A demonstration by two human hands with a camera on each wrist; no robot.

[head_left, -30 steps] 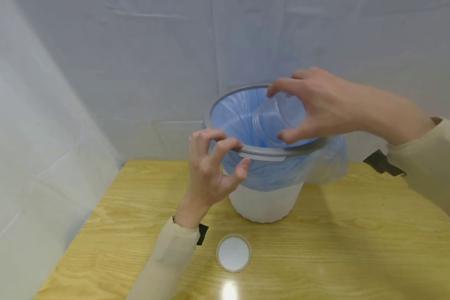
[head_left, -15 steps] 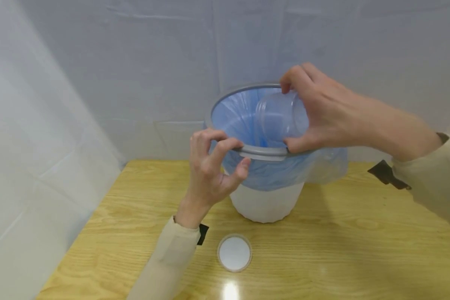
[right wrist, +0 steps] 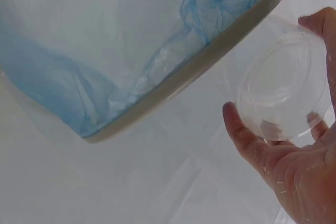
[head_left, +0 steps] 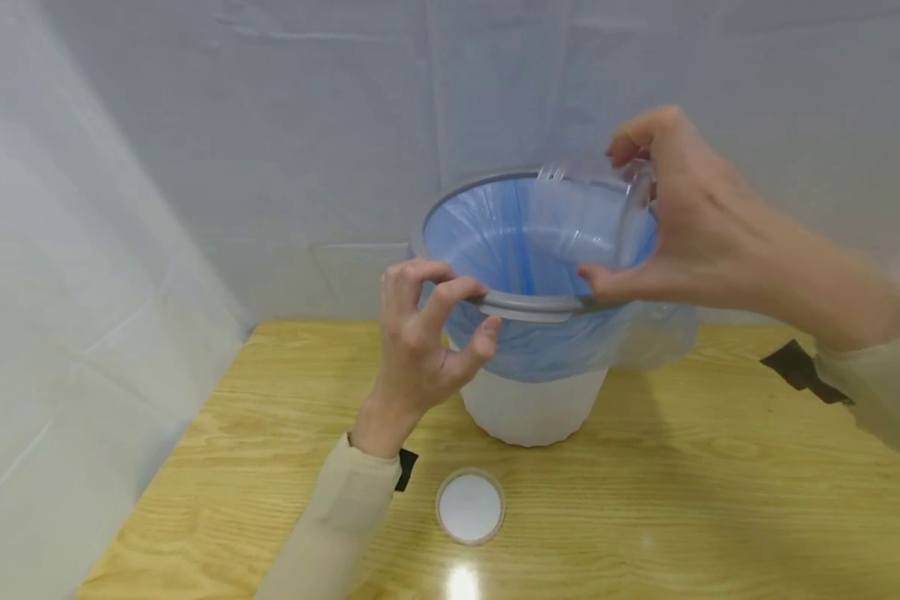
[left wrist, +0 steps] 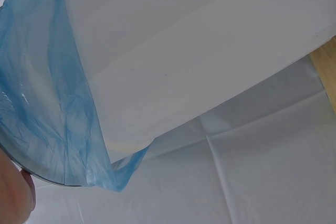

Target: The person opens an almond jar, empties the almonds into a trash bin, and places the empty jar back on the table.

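A person's right hand (head_left: 690, 225) holds a clear plastic cup (head_left: 607, 217) tipped on its side over the open mouth of a small white bin (head_left: 532, 408), thumb under the cup's lower edge and curled fingers over the top; the right wrist view shows the cup (right wrist: 283, 95) cradled between thumb and fingertips just beyond the bin's grey rim (right wrist: 199, 66). The left hand (head_left: 420, 342) grips the near edge of that rim (head_left: 525, 307), its bent fingers hooked over the top and the thumb pressed up from below, pinching the ring through the blue bag (head_left: 510, 242) that lines the bin and folds down over its outside. From the left wrist view only the edge of the hand (left wrist: 16, 192) shows at the lower left corner, beside the blue bag (left wrist: 47, 108) and the bin's white wall (left wrist: 173, 61). The bin stands on a wooden table (head_left: 682, 483), with a round white lid (head_left: 469, 506) lying flat on the table in front of it, near the left sleeve (head_left: 330, 525). Pale sheeting (head_left: 195, 125) hangs behind and to the left of the table
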